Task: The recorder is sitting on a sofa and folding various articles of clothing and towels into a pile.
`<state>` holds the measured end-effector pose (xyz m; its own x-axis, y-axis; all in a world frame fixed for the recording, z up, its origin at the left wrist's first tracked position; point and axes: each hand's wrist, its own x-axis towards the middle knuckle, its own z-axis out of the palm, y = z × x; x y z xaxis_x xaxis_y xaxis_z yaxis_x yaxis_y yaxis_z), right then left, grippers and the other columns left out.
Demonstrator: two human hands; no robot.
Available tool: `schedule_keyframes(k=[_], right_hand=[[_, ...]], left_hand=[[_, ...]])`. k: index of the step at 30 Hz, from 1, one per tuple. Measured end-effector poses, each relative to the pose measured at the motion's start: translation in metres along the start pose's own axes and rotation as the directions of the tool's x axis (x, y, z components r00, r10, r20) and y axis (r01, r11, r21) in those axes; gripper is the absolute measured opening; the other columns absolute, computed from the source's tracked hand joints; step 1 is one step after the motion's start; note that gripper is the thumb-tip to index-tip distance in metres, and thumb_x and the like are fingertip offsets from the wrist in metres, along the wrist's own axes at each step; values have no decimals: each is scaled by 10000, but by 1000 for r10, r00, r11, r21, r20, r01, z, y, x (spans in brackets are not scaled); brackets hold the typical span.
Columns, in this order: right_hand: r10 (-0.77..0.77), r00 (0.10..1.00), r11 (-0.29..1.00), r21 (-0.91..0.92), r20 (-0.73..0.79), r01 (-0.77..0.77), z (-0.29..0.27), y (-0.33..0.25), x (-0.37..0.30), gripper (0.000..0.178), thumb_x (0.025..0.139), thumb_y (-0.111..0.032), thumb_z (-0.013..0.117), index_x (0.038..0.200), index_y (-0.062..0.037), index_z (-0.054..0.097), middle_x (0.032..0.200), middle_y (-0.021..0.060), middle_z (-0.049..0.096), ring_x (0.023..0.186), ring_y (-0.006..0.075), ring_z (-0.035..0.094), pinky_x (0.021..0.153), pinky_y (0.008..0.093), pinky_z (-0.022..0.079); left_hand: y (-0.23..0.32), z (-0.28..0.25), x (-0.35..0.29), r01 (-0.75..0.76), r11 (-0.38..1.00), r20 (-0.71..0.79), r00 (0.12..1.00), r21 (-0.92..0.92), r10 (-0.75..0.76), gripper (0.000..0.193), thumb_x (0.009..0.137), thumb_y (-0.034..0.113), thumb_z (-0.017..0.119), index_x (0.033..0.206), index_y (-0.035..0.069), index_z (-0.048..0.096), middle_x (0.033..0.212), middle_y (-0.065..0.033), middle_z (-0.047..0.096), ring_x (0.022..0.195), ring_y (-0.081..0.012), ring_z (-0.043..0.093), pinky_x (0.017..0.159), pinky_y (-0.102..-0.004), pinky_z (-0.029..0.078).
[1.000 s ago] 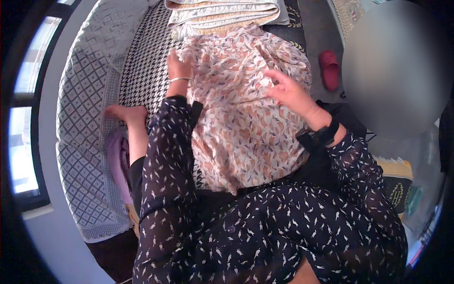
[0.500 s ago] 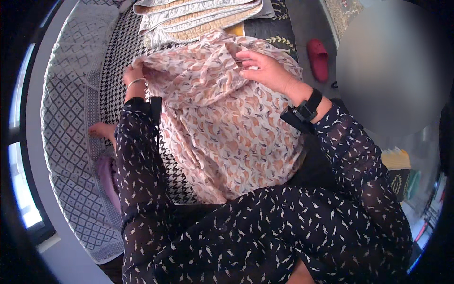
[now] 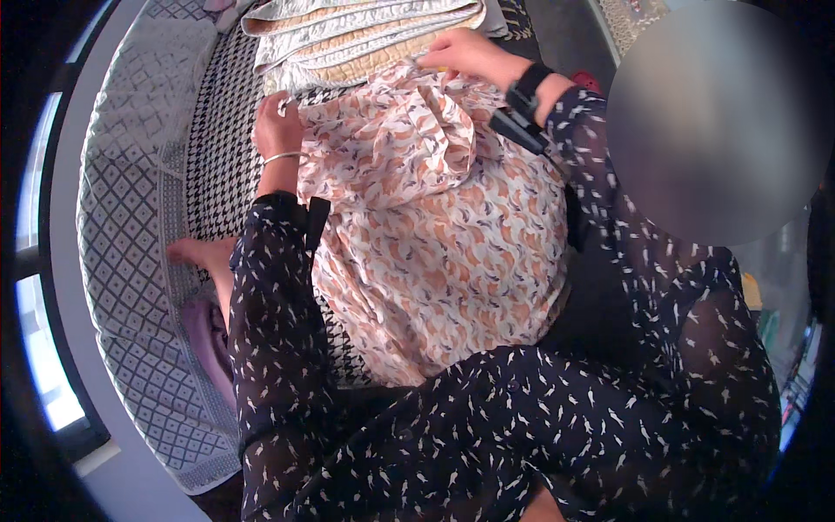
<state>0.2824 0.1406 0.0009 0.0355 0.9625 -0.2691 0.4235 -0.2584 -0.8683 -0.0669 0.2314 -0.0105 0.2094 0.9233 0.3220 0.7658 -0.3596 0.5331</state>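
A thin, rumpled cloth (image 3: 452, 252) with a white ground and peach and dark swirls lies across my lap and the seat in front of me. It looks like a garment, though its shape is hard to make out. At its far left corner my left hand (image 3: 280, 129) is closed with fingers curled on the edge. My right hand (image 3: 477, 57) pinches the far edge, its fingertips pressed together on the fabric. Between the two hands the upper part is bunched in loose folds; the lower part spreads flatter towards me.
Folded quilted covers (image 3: 365, 39) in white and tan are stacked just beyond the cloth. A black-and-white checked cover (image 3: 228, 104) runs beneath. Along the left stands a backrest with a grey diamond-patterned cover (image 3: 130, 261). A purple cloth (image 3: 209, 344) lies by my left leg; a red shoe (image 3: 586, 82) is on the floor.
My right hand has moved away from me and slightly left, from above the folds to the cloth's far edge. My left hand has shifted a little right. The upper folds lie differently.
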Motion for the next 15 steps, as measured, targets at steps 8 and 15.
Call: schedule_keyframes(k=[8,15], right_hand=[[-255,942,929,-325,-216,177,11,-26,15,221,794,-291,637,896,-101,686,784,96,670,711,218,637,626,354,496],[90,989,887,460,-122,-24,-21,-62,-13,265,948,-175,544,1097,45,548,924,137,641,664,169,617,545,304,505]], left_hand=[[-8,-6,35,115,859,260,926,499,-275,323,809,361,640,986,101,713,1017,-159,687,956,-315,656,841,-434,507],[-15,21,36,130,991,167,977,16,-131,584,723,227,762,1254,96,558,1092,-191,630,1038,-337,599,890,-420,481]])
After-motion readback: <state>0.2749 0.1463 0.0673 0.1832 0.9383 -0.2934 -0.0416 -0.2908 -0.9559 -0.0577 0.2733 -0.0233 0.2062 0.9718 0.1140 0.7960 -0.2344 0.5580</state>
